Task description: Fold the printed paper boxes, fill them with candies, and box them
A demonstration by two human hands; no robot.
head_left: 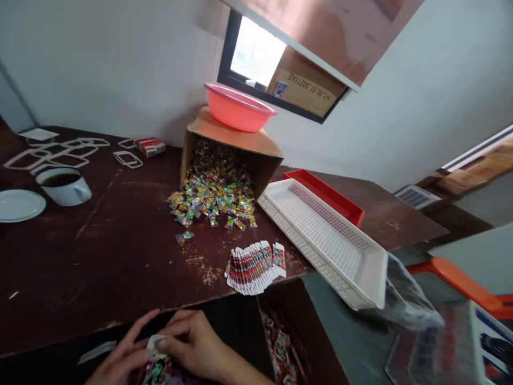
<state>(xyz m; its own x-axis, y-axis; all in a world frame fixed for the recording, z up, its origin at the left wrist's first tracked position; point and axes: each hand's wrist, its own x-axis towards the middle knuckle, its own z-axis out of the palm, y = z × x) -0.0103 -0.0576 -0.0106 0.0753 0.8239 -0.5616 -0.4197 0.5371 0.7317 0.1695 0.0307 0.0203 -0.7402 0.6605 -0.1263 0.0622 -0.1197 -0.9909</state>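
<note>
My left hand (pixel 122 355) and my right hand (pixel 194 342) meet at the bottom edge of the view, below the front edge of the dark brown table (pixel 100 256). Both pinch a small colourful packet (pixel 156 361) with a white top between them. A fanned stack of flat printed packets (pixel 256 267) lies on the table just beyond my right hand. Farther back, a cardboard box (pixel 228 155) lies on its side and spills small colourful wrapped candies (pixel 212 200) onto the table.
A pink basin (pixel 236 109) sits on the box. A white perforated tray (pixel 324 240) and a red tray (pixel 332 198) lie at the right. A mug (pixel 64 184), a white plate (pixel 18 206), white frames (pixel 52 155) and a small red box (pixel 150 146) are at the left.
</note>
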